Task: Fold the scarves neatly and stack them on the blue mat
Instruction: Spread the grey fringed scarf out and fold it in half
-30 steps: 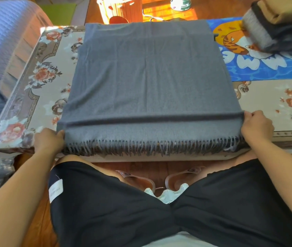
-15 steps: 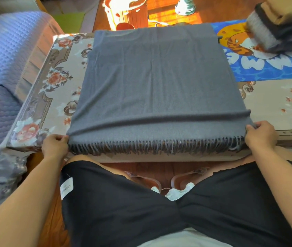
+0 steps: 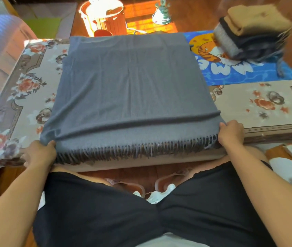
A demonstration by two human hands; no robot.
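Head view: grey scarf [image 3: 129, 82] lies flat on the floral-covered worktop [image 3: 259, 104], fringe [image 3: 134, 150] hanging over the near edge toward me. My left hand [image 3: 39, 154] grips the near-left corner, fingers curled round the cloth. My right hand [image 3: 230, 133] grips the near-right corner the same way. One low ridge runs across the scarf just behind the fringe. Far-right corner of the scarf overlaps the blue mat [image 3: 248, 73]. Stack of folded scarves [image 3: 252, 31] sits on that mat, tan one on top, well apart from my hands. Orange bin [image 3: 104, 16] stands on the floor beyond the worktop.
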